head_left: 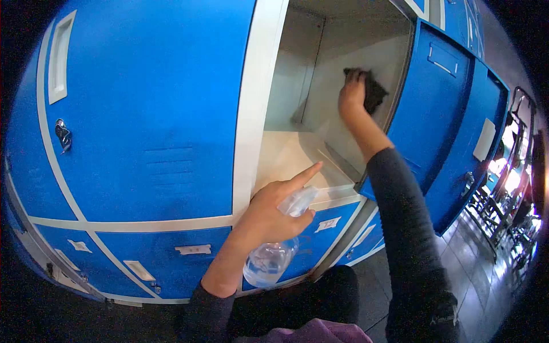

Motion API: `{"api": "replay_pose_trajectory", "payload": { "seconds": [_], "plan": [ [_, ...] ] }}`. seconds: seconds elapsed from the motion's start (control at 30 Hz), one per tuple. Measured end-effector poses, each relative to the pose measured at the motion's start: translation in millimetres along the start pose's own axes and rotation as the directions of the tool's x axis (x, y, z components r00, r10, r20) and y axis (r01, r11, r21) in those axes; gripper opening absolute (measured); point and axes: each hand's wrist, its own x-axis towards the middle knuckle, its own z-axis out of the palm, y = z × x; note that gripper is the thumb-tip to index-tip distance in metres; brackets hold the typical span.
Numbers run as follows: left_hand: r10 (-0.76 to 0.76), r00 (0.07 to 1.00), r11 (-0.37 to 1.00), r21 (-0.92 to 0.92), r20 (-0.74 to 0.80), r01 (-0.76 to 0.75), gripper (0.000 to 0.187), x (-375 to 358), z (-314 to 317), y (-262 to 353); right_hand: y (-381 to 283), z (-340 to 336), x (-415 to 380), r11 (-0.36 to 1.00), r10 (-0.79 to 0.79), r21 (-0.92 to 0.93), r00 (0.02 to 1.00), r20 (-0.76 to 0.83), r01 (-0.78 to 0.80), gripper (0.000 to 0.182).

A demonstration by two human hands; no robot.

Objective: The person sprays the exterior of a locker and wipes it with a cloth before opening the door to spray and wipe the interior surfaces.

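Observation:
My left hand is wrapped round the neck of a clear spray bottle, its index finger stretched out toward the locker floor. The bottle hangs in front of the lower lockers and holds clear liquid. Inside the open locker, my right hand presses a dark cloth against the right inner wall. Part of the cloth is hidden behind my fingers. The locker's blue door stands swung out to the right.
A closed blue locker door with a lock fills the left. Smaller blue lockers run below. At the right are a tiled floor and metal racks or equipment, partly blurred by glare.

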Motion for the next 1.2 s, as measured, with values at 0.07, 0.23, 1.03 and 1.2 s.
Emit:
{"api": "replay_pose_trajectory", "payload": {
  "seconds": [0.07, 0.23, 1.03, 1.2],
  "plan": [
    [-0.001, 1.0, 1.0, 0.009, 0.007, 0.001, 0.073, -1, -1, 1, 11, -50, -49, 0.961, -0.251, 0.147, 0.96, 0.122, 0.232, 0.046],
    [0.082, 0.996, 0.997, 0.012, -0.03, -0.081, 0.073, -1, 2, -7, 53, -91, -66, 0.854, -0.518, 0.211, 0.816, 0.256, 0.476, 0.049],
    [0.004, 1.0, 1.0, -0.005, -0.019, -0.004, 0.071, -1, 4, -5, 83, -54, 0, 0.854, -0.175, 0.516, 0.971, 0.161, 0.068, 0.042],
    [0.014, 1.0, 1.0, 0.001, -0.027, -0.014, 0.07, -1, 2, 1, 36, -36, -16, 0.975, 0.018, 0.223, 0.999, 0.033, -0.025, 0.037]
  ]
}}
